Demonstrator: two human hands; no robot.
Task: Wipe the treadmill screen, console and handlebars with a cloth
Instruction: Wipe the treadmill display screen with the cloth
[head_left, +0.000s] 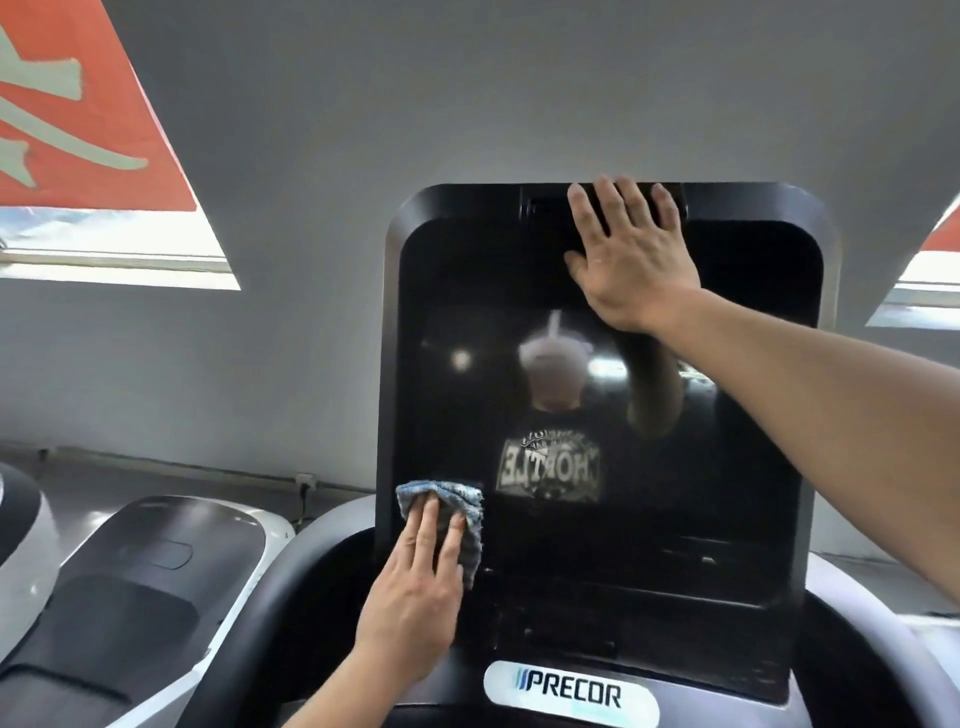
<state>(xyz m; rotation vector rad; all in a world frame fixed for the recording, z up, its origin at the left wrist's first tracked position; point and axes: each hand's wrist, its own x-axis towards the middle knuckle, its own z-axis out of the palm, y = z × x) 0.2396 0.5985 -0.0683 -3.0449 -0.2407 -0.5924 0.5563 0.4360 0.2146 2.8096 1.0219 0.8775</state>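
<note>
Screen: the dark screen (597, 415) of the treadmill stands upright in a black frame (821, 364), glossy enough to mirror the person and some ceiling lights.
Cloth: a blue-grey cloth (457, 512) lies bunched against the lower left corner of the screen, just beside the frame's left edge.
Left hand: the left hand (415, 587) presses the cloth to the glass with straight fingers laid flat on top; its grip is open, nothing curled round the cloth as far as this angle shows.
Right hand: the right hand (628, 254) rests flat on the upper part of the screen, fingers spread and reaching the frame's top edge, holding nothing.
Console: a white badge (571, 693) reading PRECOR sits below the screen.
Surroundings: grey wall (311, 156) behind; another machine (130, 587) stands to the left.
</note>
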